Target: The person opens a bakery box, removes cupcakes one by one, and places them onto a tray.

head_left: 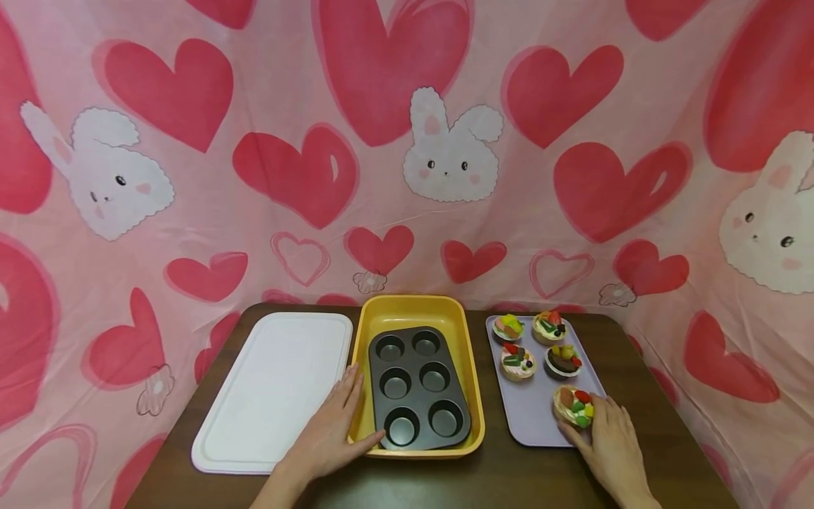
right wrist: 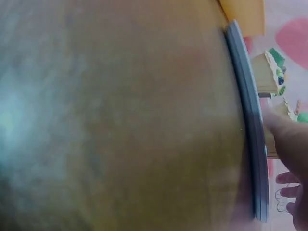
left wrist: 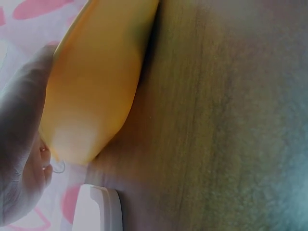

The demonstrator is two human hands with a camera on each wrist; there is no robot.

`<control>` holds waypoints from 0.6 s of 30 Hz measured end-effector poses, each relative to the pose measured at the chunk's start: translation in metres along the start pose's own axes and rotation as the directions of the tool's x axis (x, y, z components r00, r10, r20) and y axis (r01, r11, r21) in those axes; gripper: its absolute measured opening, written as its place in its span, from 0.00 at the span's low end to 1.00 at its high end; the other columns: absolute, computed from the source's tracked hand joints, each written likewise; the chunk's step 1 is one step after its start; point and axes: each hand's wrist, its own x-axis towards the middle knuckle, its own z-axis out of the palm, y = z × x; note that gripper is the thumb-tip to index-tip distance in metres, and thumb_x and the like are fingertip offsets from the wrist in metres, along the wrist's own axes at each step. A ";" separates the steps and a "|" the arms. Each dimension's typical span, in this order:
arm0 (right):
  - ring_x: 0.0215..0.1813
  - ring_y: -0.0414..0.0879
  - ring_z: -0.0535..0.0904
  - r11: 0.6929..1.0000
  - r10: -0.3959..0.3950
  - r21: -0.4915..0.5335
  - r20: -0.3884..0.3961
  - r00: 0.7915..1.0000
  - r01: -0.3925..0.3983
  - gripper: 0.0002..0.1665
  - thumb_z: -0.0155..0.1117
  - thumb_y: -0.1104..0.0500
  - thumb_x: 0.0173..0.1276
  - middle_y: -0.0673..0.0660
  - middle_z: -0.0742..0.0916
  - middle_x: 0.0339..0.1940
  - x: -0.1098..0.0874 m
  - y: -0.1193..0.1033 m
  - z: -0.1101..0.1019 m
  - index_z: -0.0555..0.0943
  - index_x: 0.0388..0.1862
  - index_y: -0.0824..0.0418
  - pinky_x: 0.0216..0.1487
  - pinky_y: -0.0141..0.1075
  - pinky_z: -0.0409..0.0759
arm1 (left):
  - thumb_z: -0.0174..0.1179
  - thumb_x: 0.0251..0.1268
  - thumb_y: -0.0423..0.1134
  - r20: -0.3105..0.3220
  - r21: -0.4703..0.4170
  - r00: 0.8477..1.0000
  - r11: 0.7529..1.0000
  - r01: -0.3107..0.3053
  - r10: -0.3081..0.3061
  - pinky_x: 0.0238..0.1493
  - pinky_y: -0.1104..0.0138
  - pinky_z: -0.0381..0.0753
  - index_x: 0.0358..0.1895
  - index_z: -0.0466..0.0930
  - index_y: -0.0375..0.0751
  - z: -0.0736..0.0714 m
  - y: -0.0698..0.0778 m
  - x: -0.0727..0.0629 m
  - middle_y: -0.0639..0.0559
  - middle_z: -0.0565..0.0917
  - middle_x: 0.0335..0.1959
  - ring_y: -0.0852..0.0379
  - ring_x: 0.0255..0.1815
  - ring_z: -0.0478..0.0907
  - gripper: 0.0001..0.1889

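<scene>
My right hand (head_left: 613,442) holds a toy cupcake (head_left: 572,406) with cream and colourful fruit topping, thumb on its near side and fingers on its right. It is at the near right end of a lilac tray (head_left: 531,417). In the right wrist view, the thumb partly covers the cupcake. My left hand (head_left: 331,424) rests at the left rim of a yellow tray (head_left: 416,311), fingers extended along it, thumb stretched over the near left corner. Inside the yellow tray lies a dark muffin tin (head_left: 415,398) with several cups; those I see hold nothing.
Several other cupcakes stand on the lilac tray's far half, among them a chocolate one (head_left: 562,363) and a pink-topped one (head_left: 517,363). A white board (head_left: 273,389) lies left of the yellow tray. All are on a brown wooden table (head_left: 502,474), before a pink heart-patterned cloth (head_left: 381,212).
</scene>
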 end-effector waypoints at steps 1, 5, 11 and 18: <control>0.72 0.82 0.70 1.000 0.018 0.007 0.029 0.999 -0.018 0.55 0.82 0.44 0.68 0.87 0.77 0.66 0.001 -0.001 -0.001 0.66 0.72 0.82 0.81 0.75 0.61 | 0.60 0.66 0.79 0.002 -0.004 1.000 1.000 -0.001 0.001 0.89 0.44 0.63 0.90 0.53 0.40 0.000 0.000 0.000 0.45 0.47 0.95 0.42 0.94 0.52 0.62; 0.75 0.84 0.64 0.995 0.087 0.036 0.132 0.988 -0.092 0.66 0.77 0.37 0.71 0.89 0.70 0.74 0.003 -0.002 -0.005 0.57 0.80 0.84 0.79 0.78 0.59 | 0.59 0.68 0.79 0.016 -0.023 1.000 1.000 0.000 0.000 0.90 0.44 0.61 0.91 0.50 0.42 -0.001 -0.003 0.000 0.47 0.45 0.95 0.43 0.95 0.49 0.60; 0.76 0.84 0.62 0.993 0.087 0.064 0.127 0.988 -0.096 0.67 0.75 0.36 0.72 0.87 0.67 0.76 0.003 -0.003 -0.008 0.53 0.84 0.81 0.79 0.80 0.59 | 0.61 0.74 0.72 -0.010 -0.090 1.000 0.996 -0.019 0.018 0.89 0.40 0.61 0.90 0.55 0.46 -0.009 -0.005 -0.002 0.46 0.51 0.94 0.41 0.94 0.50 0.52; 0.76 0.81 0.64 0.995 0.011 0.095 0.014 1.000 -0.012 0.59 0.76 0.42 0.71 0.83 0.69 0.77 0.011 -0.007 -0.015 0.59 0.84 0.76 0.80 0.79 0.58 | 0.68 0.75 0.59 -0.114 -0.113 0.991 0.990 -0.086 0.073 0.88 0.40 0.60 0.86 0.67 0.51 -0.023 -0.008 0.004 0.46 0.64 0.90 0.40 0.91 0.61 0.42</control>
